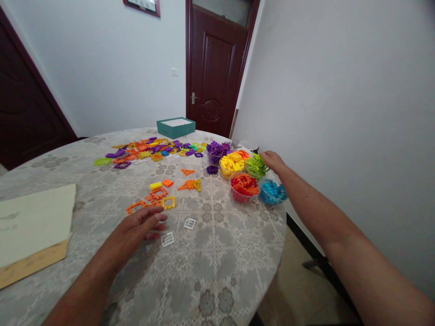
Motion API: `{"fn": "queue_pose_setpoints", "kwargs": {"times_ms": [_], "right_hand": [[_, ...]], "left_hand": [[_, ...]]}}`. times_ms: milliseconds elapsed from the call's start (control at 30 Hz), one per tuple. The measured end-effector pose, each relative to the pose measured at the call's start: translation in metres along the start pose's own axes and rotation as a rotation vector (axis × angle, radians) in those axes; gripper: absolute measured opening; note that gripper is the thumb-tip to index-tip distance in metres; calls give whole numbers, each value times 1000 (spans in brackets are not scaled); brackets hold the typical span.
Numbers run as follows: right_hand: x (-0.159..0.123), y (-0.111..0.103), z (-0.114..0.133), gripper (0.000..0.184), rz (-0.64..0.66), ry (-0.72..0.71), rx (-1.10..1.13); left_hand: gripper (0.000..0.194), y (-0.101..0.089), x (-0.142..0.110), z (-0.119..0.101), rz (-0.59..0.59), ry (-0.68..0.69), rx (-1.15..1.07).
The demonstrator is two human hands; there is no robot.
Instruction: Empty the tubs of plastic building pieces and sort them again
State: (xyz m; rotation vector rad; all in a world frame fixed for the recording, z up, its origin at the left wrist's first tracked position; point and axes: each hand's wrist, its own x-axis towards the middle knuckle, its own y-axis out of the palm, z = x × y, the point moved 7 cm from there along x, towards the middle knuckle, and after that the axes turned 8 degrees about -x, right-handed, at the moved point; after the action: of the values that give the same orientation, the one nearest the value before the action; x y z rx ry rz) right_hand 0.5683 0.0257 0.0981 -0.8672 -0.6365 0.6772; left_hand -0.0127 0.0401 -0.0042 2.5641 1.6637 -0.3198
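Observation:
My left hand (144, 225) is open over the table, its fingers apart and nothing in them. Just beyond its fingertips lie a yellow square frame piece (169, 202) and orange connecting pieces (157, 194). Two white window-shaped pieces, one nearer (167, 239) and one farther (190, 223), lie flat to its right. My right hand (273, 161) reaches to the right side of a clear bowl heaped with light green pieces (257, 165). Most of its fingers are hidden, so I cannot see whether they grip anything.
Around the green bowl stand bowls of blue (273, 192), red (244, 185), yellow (232, 163) and purple pieces (217, 150). A mixed pile (149, 151) spreads at the back, before a teal box (176, 128). Flat cardboard (37, 222) lies left. The table's edge (279, 260) curves along the right.

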Motion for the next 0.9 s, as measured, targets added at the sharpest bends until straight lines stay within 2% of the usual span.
{"fn": "queue_pose_setpoints", "kwargs": {"times_ms": [67,167,233,433,533,667,900], "right_hand": [[-2,-2,3,34,-26,-34,-34],[-7,0,10,57,-28,-135,-106],[-10,3,13,65,-15,-192,-178],[-8,11,12,61,-19,-268,-318],[-3,15,9,58,-15,-308,-344],[1,18,2,63,-16,-293,-366],[0,18,-2,68,-5,-252,-371]], "left_hand": [[65,0,1,2,4,-3,5],[63,0,2,2,12,-1,10],[64,1,1,0,7,-6,8],[62,7,-9,-12,-8,5,-8],[57,2,-12,-16,-38,35,-58],[53,-21,-13,-19,-145,83,-176],[40,-82,-21,-23,-455,198,-451]]}}
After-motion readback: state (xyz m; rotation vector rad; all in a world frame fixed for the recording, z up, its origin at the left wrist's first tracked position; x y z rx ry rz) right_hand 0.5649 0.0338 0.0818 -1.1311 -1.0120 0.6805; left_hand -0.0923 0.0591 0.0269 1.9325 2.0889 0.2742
